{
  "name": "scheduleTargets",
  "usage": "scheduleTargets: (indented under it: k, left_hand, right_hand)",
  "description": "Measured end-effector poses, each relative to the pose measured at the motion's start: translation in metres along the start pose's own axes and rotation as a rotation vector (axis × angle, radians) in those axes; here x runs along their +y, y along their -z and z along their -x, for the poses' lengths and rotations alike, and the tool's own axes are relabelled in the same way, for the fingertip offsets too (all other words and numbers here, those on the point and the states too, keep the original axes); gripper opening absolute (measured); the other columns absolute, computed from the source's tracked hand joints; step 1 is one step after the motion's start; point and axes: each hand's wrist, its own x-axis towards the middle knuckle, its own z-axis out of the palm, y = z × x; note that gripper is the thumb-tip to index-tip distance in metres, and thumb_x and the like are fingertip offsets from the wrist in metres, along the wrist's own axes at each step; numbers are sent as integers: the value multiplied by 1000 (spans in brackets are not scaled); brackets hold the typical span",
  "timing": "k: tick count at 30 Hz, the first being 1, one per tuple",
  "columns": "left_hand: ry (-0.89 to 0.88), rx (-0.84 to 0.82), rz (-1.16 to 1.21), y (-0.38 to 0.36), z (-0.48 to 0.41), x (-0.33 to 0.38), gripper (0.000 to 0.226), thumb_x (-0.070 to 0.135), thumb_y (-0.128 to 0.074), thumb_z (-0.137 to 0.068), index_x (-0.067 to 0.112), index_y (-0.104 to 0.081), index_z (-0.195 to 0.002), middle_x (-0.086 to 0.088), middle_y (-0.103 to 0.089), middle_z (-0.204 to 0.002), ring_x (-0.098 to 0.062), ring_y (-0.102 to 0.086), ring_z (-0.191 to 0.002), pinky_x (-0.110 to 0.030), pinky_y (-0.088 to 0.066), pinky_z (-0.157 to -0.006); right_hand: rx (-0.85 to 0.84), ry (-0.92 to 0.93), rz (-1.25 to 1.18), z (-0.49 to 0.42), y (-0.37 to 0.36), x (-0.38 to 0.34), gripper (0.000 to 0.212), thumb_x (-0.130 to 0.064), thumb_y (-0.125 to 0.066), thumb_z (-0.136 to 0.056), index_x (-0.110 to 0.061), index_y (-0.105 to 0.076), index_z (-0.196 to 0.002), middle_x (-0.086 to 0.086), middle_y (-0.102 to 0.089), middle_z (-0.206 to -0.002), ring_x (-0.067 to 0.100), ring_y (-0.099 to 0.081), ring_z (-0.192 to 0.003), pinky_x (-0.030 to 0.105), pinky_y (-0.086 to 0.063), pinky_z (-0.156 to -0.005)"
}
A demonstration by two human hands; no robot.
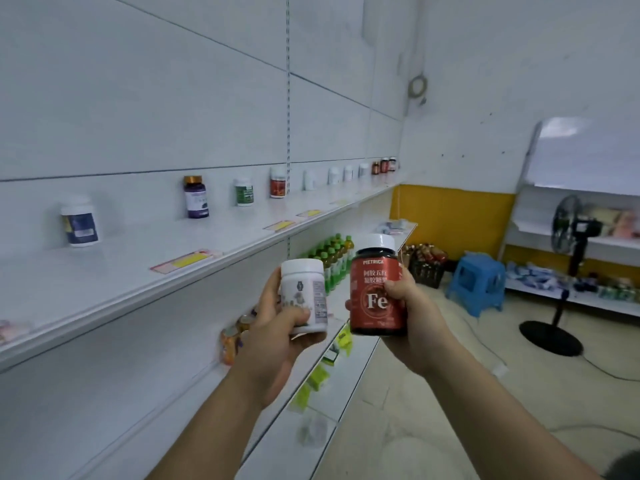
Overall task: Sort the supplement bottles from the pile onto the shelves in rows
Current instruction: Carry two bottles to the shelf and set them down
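My left hand (277,323) grips a white supplement bottle (306,289) with a pale label, held upright at chest height. My right hand (412,306) grips a dark bottle with a red "Fe" label and white cap (372,275), upright just to the right of the white one. Both are in front of the long white upper shelf (138,282). Against that shelf's back wall stand spaced bottles: a blue-labelled one (80,221), a purple one with a gold cap (196,197), a green one (244,192), a red one (278,183), several white ones and dark ones farther along.
A lower shelf (353,362) carries green drink bottles (334,258), yellow-green packets and a few jars. On the floor to the right are a blue plastic stool (478,282), a crate of bottles (427,263) and a black standing fan (568,233). Yellow price tags line the upper shelf's edge.
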Motion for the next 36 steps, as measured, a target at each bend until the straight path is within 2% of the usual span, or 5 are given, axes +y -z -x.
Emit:
scheduleTargets:
  k: [3,10,26,30,36]
  left_hand:
    - [11,-42,19,-5,-68,3,64,-4,-40,-89,47,-44,-128,-21,-59,-118,-30,-61,-75,-26,-47,-43]
    - [-115,98,-14,-2,-173,7,64,-8,-41,-89,44,-45,-126,-8,-67,-110,-28,-69,-87,-43,-58,-69]
    - [-499,675,30,-68,-218,-26,56,12,-44,-84,26,-42,-138,-14,-56,-117,-34,-54,-94,-35,-53,-63]
    - [-550,775,-180,-85,-237,-38,72,1,-60,-78,35,-39,-137,-2,-67,-110,-21,-67,-93,-34,-54,-71]
    - [-531,760,-265,-113,-296,-58,68,6,-63,-81,37,-38,-137,-3,-66,-110,-18,-67,-88,-33,-55,-70]
  right_hand:
    - [12,33,30,-68,15,-11,50,-19,-63,-65,-25,-55,-114,11,-68,-98,29,-68,-84,40,-56,-61]
    - [-95,60,68,-207,30,-17,60,-19,-71,-63,-27,-52,-120,13,-64,-106,25,-70,-80,37,-55,-62]
    - [-834,-183,-123,-348,47,-8,55,-26,-69,-62,-27,-55,-115,3,-69,-99,16,-71,-79,31,-55,-58]
    - [-880,-190,-104,-367,71,-20,64,-28,-66,-63,-27,-51,-125,6,-66,-107,20,-68,-86,33,-55,-60]
    - [-815,-162,-111,-410,127,-37,33,-14,-55,-84,-29,-56,-114,-3,-73,-86,14,-71,-73,29,-54,-54]
